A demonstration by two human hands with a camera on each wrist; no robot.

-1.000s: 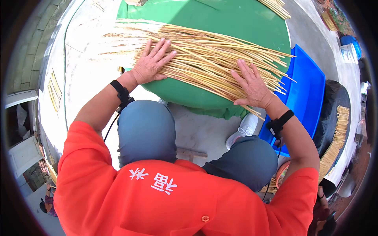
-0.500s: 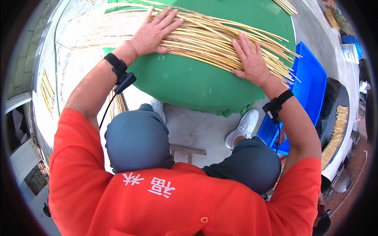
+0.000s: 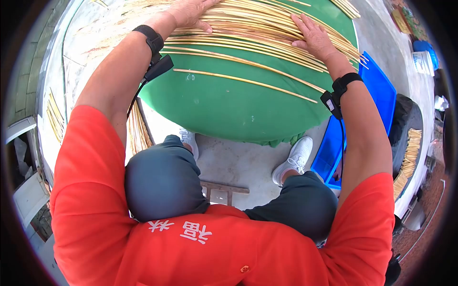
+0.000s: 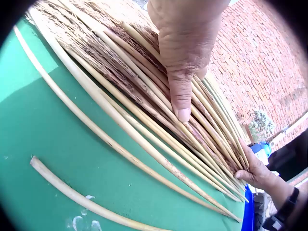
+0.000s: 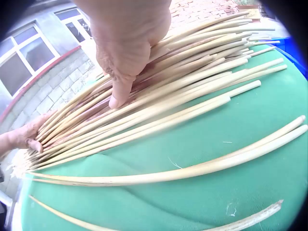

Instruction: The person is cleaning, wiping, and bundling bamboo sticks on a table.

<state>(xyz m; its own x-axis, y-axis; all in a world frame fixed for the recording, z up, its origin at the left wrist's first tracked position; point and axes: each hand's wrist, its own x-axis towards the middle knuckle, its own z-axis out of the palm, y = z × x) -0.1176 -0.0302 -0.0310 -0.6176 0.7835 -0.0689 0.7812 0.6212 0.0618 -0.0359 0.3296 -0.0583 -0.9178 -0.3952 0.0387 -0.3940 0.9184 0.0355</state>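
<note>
A spread of long dry plant stalks (image 3: 248, 24) lies across the green-covered table (image 3: 214, 114), with wispy tops (image 4: 91, 48) at the left and bare cut ends at the right. My left hand (image 3: 188, 13) rests over the stalks toward the wispy end, partly cut off by the head view's top edge; its thumb points down onto them in the left wrist view. Nearer the bare ends, my right hand (image 3: 316, 39) lies on the stalks with fingers extended. On the near side, a single stalk (image 3: 248, 85) and a few others lie apart from the rest.
A blue plastic tub (image 3: 381, 90) stands right of the table. More stalks (image 3: 344, 7) lie at the table's far right. Another bunch (image 3: 138, 128) is low at the left, near my knee. A small wooden stool (image 3: 224, 187) is between my legs.
Both hands have moved away from my body across the table, and the main spread of stalks has shifted with them. Several stalks now lie separated on the near side of the cloth.
</note>
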